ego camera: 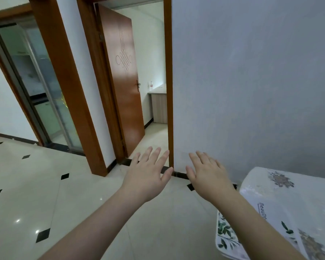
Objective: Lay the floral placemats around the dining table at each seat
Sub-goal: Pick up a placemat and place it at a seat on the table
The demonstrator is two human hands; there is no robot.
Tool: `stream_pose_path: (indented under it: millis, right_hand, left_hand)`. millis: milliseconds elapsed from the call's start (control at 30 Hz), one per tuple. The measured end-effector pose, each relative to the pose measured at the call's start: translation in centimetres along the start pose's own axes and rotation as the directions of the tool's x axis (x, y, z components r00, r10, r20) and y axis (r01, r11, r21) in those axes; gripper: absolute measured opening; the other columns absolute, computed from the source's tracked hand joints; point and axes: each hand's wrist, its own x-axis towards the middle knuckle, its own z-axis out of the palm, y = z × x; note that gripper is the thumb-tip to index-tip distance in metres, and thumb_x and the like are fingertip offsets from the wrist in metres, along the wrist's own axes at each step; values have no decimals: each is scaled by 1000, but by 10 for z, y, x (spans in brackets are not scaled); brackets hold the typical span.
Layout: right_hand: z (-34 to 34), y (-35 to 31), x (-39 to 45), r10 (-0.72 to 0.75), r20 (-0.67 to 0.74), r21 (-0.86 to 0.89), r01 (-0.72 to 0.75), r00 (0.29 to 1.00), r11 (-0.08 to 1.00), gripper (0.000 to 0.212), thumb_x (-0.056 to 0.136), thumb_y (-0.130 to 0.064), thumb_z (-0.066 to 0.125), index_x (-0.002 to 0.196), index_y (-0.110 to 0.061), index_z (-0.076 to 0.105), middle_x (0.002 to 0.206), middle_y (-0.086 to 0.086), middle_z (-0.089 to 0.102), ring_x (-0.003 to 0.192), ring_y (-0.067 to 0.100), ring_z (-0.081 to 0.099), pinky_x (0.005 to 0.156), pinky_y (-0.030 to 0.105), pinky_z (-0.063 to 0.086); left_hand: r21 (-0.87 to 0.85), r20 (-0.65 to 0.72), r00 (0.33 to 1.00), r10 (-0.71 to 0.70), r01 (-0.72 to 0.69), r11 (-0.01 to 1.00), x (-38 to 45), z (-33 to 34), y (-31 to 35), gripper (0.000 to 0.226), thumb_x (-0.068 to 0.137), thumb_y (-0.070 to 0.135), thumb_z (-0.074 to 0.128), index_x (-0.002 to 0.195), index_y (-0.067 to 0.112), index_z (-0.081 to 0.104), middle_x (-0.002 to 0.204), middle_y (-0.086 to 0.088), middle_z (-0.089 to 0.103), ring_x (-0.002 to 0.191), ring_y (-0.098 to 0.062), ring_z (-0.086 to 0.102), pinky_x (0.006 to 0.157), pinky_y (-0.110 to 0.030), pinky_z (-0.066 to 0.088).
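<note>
**Both hands empty and spread above the tiled floor**

The left hand (148,177) and right hand (206,177) are stretched forward side by side, palms down, fingers splayed, grasping nothing and touching nothing. They float over the glossy cream floor (83,194) with its small black diamond insets, just short of the orange-brown door frame (168,81).

Right of that frame a plain grey wall (251,81) runs to the picture's edge. At its foot, below and right of the frame, stands the worktop (289,199), draped in a white cloth with floral prints and some lettering. A floral placemat (225,235), white with green leaves, sticks out past the worktop's near left edge, partly hidden under the right forearm.

Left of the frame the wooden door (122,76) with a carved knot pattern stands open inward, leaving a clear passage into a room where a pale cabinet (159,107) carries a bottle (150,85). Further left of the frame is a sliding glass door (39,87). The floor between lies open and bare.
</note>
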Motion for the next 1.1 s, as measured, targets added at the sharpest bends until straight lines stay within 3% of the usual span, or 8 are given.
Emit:
stream_pose_path:
  millis: [467, 533, 633, 733, 833, 900, 967, 1100]
  right_hand:
    - [44, 57, 99, 214, -33, -33, -215, 976, 976, 61, 103, -42, 26, 156, -25, 1, 164, 3, 4, 150, 19, 10, 120, 39, 11]
    - [53, 62, 114, 265, -57, -106, -270, 962, 957, 61, 101, -40, 28, 156, -22, 10, 163, 7, 14, 148, 22, 21, 117, 41, 19]
    - [64, 69, 130, 365, -126, -136, -380, 923, 915, 59, 89, -39, 33, 140, -14, 51, 141, 13, 54, 124, 29, 57, 96, 46, 48]
    - [75, 80, 134, 477, -137, -166, -495, 868, 853, 58, 85, -38, 35, 130, -12, 60, 128, 12, 64, 115, 29, 63, 89, 46, 53]
    - [82, 92, 129, 551, -187, -180, -580, 813, 795, 57, 87, -37, 35, 134, -12, 56, 135, 13, 59, 123, 30, 58, 96, 47, 49]
    - [85, 99, 121, 615, -153, -183, -634, 773, 752, 59, 95, -38, 31, 149, -17, 37, 154, 10, 38, 141, 27, 37, 111, 46, 32]
    - [87, 109, 110, 663, -122, -168, -674, 738, 719, 62, 98, -42, 23, 156, -22, 15, 163, 5, 15, 150, 23, 15, 119, 42, 15]
    - [90, 131, 83, 752, -150, -174, -766, 641, 619, 61, 101, -44, 21, 157, -23, 7, 164, 3, 7, 151, 20, 6, 120, 41, 9]
  left_hand:
    - [-56, -44, 977, 209, -211, 976, 151, 55, 9, 64, 101, 59, 13, 156, 35, -6, 166, 4, 1, 152, -19, -6, 123, -45, 0]
    - [-64, -41, 961, 273, -275, 959, 173, 63, 6, 63, 101, 59, 12, 156, 34, -6, 166, 4, 0, 152, -20, -7, 123, -46, 0]
    - [-50, -69, 920, 385, -389, 920, 201, 70, 0, 65, 99, 61, 8, 156, 34, -6, 166, 3, -4, 152, -21, -11, 123, -46, -1]
    - [-63, -84, 862, 500, -505, 861, 231, 75, -4, 72, 90, 64, -9, 155, 35, -9, 166, 4, -7, 152, -21, -13, 122, -44, -6]
    - [-84, -96, 792, 602, -609, 788, 263, 85, 7, 83, 80, 64, -18, 156, 34, -6, 166, 4, -4, 152, -20, -10, 118, -40, -10]
    - [-107, -102, 743, 661, -669, 736, 278, 97, 24, 83, 82, 64, -15, 157, 33, 0, 166, 3, 0, 153, -20, -6, 119, -39, -6]
    - [-133, -82, 705, 705, -709, 693, 287, 110, 47, 78, 88, 62, -4, 157, 30, 15, 165, 0, 15, 152, -22, 8, 121, -44, 7]
    - [-185, -112, 599, 793, -797, 575, 294, 136, 94, 68, 95, 58, 18, 148, 23, 42, 152, -6, 44, 142, -29, 38, 112, -49, 32]
